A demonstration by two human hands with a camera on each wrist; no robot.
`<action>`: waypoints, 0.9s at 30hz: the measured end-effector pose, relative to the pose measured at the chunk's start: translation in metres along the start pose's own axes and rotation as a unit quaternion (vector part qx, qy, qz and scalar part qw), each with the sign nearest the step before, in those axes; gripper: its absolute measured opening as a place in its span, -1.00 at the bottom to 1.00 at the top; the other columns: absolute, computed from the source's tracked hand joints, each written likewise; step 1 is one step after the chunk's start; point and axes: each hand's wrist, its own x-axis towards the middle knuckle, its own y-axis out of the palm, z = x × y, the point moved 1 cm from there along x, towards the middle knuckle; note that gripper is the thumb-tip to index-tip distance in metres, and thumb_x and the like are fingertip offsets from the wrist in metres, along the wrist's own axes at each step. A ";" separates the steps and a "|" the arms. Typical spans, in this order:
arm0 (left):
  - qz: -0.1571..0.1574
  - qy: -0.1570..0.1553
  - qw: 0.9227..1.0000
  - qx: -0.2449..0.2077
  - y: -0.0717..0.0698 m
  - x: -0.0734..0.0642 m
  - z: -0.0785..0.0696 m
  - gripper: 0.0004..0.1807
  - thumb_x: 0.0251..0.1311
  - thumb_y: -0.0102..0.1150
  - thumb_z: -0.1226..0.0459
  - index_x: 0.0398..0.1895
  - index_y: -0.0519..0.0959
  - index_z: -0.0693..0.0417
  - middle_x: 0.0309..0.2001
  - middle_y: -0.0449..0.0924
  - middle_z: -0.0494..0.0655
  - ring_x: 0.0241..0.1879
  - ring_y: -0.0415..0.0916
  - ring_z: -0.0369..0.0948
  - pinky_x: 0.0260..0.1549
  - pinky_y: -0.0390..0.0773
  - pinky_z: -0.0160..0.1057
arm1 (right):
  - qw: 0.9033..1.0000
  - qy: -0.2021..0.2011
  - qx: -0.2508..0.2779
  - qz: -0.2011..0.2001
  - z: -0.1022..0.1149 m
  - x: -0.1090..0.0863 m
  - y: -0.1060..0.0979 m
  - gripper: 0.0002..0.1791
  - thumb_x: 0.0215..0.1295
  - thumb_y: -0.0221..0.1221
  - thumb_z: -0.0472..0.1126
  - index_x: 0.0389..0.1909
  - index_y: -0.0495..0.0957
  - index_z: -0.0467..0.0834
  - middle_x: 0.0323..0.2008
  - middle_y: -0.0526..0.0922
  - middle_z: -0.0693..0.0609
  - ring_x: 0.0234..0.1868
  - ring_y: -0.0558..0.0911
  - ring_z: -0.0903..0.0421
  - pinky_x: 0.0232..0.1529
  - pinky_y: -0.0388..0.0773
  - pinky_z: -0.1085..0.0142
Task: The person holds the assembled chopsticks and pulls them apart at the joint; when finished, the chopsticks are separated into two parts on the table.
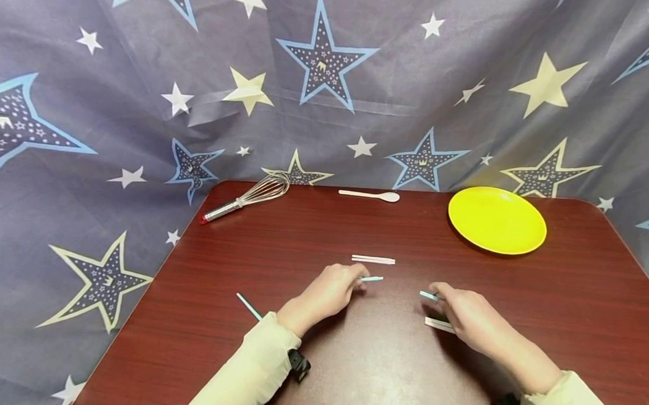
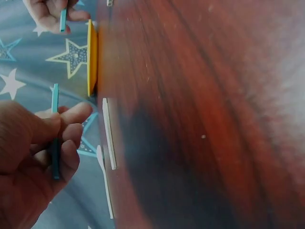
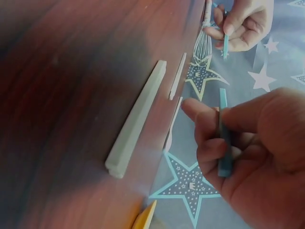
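My left hand (image 1: 333, 288) pinches a short light-blue stick (image 2: 55, 98) between thumb and fingers, held above the table. Opposite it, my right hand (image 1: 470, 317) pinches a similar light-blue stick (image 3: 223, 98). The two sticks are apart, with a gap between the hands. Under the right hand lies a white stick-like piece (image 1: 438, 324), partly hidden by it in the head view. Just beyond the left hand lie white sticks (image 1: 373, 259) side by side. Another light-blue stick (image 1: 248, 306) rests beside the left forearm, its near end covered by the sleeve.
On the dark red wooden table (image 1: 392, 380), a whisk (image 1: 252, 197) lies at the back left. A white spoon (image 1: 369, 195) is near the back edge, and a yellow plate (image 1: 496, 220) sits at the back right. A star-patterned cloth (image 1: 317, 134) hangs behind.
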 end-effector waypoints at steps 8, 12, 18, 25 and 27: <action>-0.037 -0.060 0.997 0.031 0.003 0.020 0.007 -0.96 0.21 0.27 0.28 -0.35 0.60 0.03 -0.38 0.69 -0.18 -0.34 0.66 -0.14 -0.32 0.58 -0.16 | 0.999 0.031 -0.018 -0.013 -0.010 -0.005 -0.001 -0.74 0.11 0.32 -0.42 -0.50 0.46 -0.05 -0.64 0.37 0.26 -0.63 0.28 0.29 -0.59 0.28 0.37; -0.036 -0.089 0.994 0.053 0.007 0.030 0.009 -0.90 0.16 0.32 0.26 -0.47 0.60 -0.04 -0.44 0.64 -0.24 -0.36 0.63 -0.15 -0.35 0.57 -0.16 | 0.999 0.038 -0.027 -0.002 -0.013 -0.006 0.000 -0.74 0.03 0.38 -0.39 -0.58 0.50 -0.04 -0.66 0.39 0.27 -0.63 0.34 0.29 -0.58 0.33 0.33; -0.030 -0.099 0.989 0.102 0.013 0.044 0.011 -0.87 0.04 0.41 0.19 -0.54 0.65 -0.06 -0.47 0.49 -0.22 -0.32 0.51 -0.15 -0.29 0.53 -0.22 | 0.999 0.027 -0.040 -0.007 -0.017 -0.008 0.003 -0.81 -0.09 0.45 -0.37 -0.55 0.64 -0.07 -0.55 0.50 0.23 -0.52 0.53 0.20 -0.48 0.49 0.26; -0.010 -0.100 0.984 0.149 0.017 0.055 0.016 -0.84 0.05 0.42 0.15 -0.56 0.63 -0.08 -0.47 0.54 -0.23 -0.35 0.46 -0.17 -0.29 0.48 -0.24 | 0.996 0.064 -0.032 0.045 -0.020 -0.008 0.003 -0.83 -0.05 0.44 -0.30 -0.54 0.63 -0.01 -0.53 0.59 0.23 -0.51 0.55 0.22 -0.46 0.49 0.22; -0.007 -0.106 0.983 0.151 0.017 0.057 0.017 -0.82 0.06 0.41 0.14 -0.57 0.61 -0.08 -0.47 0.53 -0.23 -0.35 0.46 -0.17 -0.30 0.48 -0.24 | 0.996 0.068 -0.025 0.050 -0.021 -0.008 0.004 -0.83 -0.05 0.43 -0.31 -0.55 0.63 -0.01 -0.53 0.60 0.23 -0.51 0.53 0.23 -0.46 0.48 0.23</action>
